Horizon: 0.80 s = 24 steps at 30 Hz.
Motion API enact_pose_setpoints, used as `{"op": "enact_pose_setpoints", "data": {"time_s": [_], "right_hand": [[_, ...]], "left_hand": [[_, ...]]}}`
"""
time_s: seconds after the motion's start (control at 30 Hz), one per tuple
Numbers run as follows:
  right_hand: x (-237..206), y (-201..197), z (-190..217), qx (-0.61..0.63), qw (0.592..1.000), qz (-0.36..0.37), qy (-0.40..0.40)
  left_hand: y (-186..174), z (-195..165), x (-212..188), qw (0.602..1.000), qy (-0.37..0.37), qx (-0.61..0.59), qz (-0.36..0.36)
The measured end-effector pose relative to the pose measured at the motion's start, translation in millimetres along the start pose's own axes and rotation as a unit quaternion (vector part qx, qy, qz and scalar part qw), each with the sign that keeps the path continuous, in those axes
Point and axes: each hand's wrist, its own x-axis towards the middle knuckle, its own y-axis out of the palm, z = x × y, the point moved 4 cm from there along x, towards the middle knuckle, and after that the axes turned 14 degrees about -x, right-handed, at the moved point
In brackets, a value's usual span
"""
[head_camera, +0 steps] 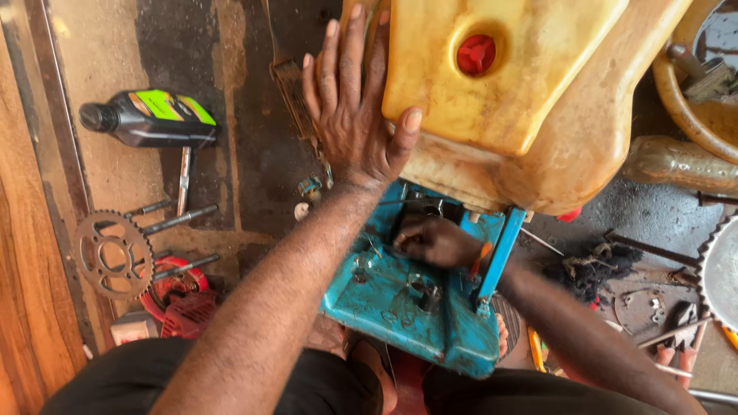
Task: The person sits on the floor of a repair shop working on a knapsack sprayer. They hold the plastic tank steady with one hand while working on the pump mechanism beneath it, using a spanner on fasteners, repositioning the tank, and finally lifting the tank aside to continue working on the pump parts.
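- Head camera view, looking straight down at a person seated over a cluttered workshop floor, dark-clothed knees at the near edge.
- Left hand (355, 115) lies flat with fingers spread and thumb out, pressed against the left side of a large yellow plastic jerrycan (500, 69); it steadies the can and grips nothing.
- This yellow plastic jerrycan has a red round cap (476, 54) set in a recess on its upper face. It leans on a second, duller tan container (584, 138) just to its right, and both sit at the far edge of the blue frame.
- Right hand (434, 242) is curled closed, low on a worn turquoise-blue metal machine housing (400, 307), just near of the can's bottom edge. Whether its fingers pinch a small part or tool is hidden, so I cannot tell.
- An orange band (480, 257) shows at the right wrist.
- Key relation: the can lies far of and above the curled right hand, its long axis running far-right to near-left; the left hand is already touching it, so it is the nearer hand.
- On the left floor: a black oil bottle with a green label (150, 119) lying on its side, a toothed steel sprocket (114, 253), several loose bolts and rods (181, 219), and a red plastic engine cover (178, 296).
- At the right: a tangle of dark fibres (592, 269) and the toothed rim of another sprocket (719, 269).
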Motion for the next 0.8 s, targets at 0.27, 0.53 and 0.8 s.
{"op": "enact_pose_setpoints", "data": {"time_s": [0.27,0.53,0.8], "right_hand": [[-7,-7,24,-0.085,0.992,-0.093,-0.023],[-20,-9,10,-0.117,0.993,0.016,0.024],[-68,-47,2,-0.118,0.990,0.071,-0.027]], "left_hand": [[-3,-1,-1,0.999,-0.032,0.014,0.031],[-3,-1,1,1.000,-0.016,-0.009,0.013],[-5,-2,-1,1.000,-0.021,-0.016,0.011]]}}
